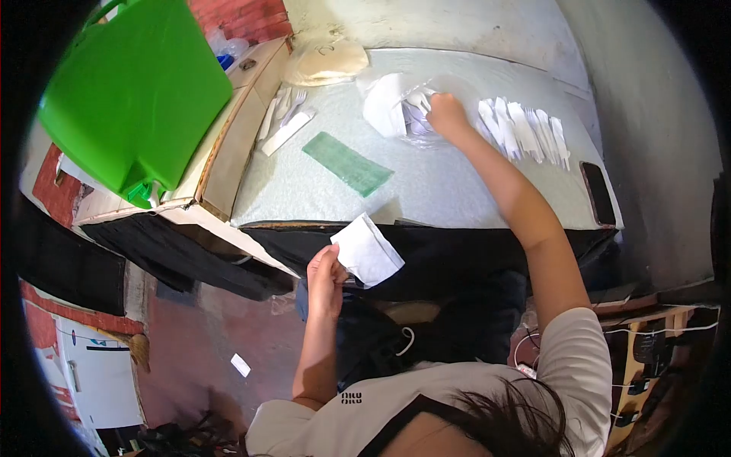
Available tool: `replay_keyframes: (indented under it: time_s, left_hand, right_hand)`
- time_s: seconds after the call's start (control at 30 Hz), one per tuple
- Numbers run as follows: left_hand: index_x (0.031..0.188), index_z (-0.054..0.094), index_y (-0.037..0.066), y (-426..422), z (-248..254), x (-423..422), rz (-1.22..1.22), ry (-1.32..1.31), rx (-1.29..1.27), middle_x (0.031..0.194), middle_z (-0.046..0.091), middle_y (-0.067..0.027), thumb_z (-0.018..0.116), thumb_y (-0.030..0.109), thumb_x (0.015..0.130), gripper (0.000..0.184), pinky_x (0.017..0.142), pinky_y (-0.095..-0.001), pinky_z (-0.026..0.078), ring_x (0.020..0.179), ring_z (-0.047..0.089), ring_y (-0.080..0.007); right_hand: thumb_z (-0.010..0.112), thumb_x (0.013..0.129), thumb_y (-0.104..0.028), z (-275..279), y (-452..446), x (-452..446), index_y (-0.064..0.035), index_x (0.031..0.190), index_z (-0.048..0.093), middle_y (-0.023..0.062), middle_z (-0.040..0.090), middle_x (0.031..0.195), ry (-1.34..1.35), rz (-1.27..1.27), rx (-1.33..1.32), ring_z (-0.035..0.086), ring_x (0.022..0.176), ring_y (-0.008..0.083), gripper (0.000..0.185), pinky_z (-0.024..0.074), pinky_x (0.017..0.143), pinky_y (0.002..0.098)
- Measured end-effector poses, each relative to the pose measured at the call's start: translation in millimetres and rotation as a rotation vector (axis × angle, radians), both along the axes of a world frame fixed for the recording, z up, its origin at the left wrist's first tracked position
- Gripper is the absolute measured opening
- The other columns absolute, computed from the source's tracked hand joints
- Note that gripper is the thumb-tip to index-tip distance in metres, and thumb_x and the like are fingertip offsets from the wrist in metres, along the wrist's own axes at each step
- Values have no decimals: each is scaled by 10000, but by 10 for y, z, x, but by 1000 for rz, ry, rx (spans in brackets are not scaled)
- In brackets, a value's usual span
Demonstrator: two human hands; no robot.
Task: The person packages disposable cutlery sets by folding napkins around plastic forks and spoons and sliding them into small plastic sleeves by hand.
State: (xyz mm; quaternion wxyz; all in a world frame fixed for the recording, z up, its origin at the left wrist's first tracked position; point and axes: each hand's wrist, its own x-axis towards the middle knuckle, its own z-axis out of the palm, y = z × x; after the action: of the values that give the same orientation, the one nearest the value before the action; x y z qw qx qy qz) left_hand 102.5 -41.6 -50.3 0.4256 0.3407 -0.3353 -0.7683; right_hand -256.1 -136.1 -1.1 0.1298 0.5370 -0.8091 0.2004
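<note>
My left hand (pixel 326 278) pinches a folded white paper napkin (pixel 368 251) in front of the table's near edge. At the back of the table, my right hand (pixel 448 116) has its fingers closed at a clear plastic bag (pixel 388 114) of white plastic cutlery. What those fingers grip is hidden. To the right of the bag lies a row of several white forks partly wrapped in napkins (pixel 525 129). A green rectangular strip (pixel 348 162) rests on the table. Further left are a loose plastic fork (pixel 293 107) and a white wrapped piece (pixel 288 131).
A large green water container (pixel 137 99) with a tap stands on the left ledge (pixel 228 145). A phone (pixel 598 193) lies by the table's right edge. A round cream-coloured item (pixel 327 61) sits in the back left corner. Walls close off the back and right.
</note>
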Motion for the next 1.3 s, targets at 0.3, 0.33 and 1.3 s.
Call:
replay_keyframes:
  time_s: [0.3,0.33,1.3]
  left_hand:
    - [656,476,123,66,57,-74,-10,-30,25,524,276,98,536,180,868,228,437,-202,179,460,226,-16]
    - [652,472,125,54,49,-62,-16,-21,25,523,276,98,535,180,868,232,437,-201,179,459,228,-16]
    - [629,453,130,86,-3,-43,-39,-46,-28,526,275,97,524,169,867,251,435,-210,158,460,206,-16]
  right_hand:
    - [480,804,-99,-8,-426,16,45,883,592,143,613,746,-1204,127,-5,579,585,245,198,453,538,338]
    - [494,795,-99,24,-438,68,35,889,594,138,620,761,-1189,126,-6,591,597,232,191,458,541,327]
    - [554,791,-207,261,95,-107,26,810,546,213,597,790,-1326,172,89,404,417,134,234,324,390,259]
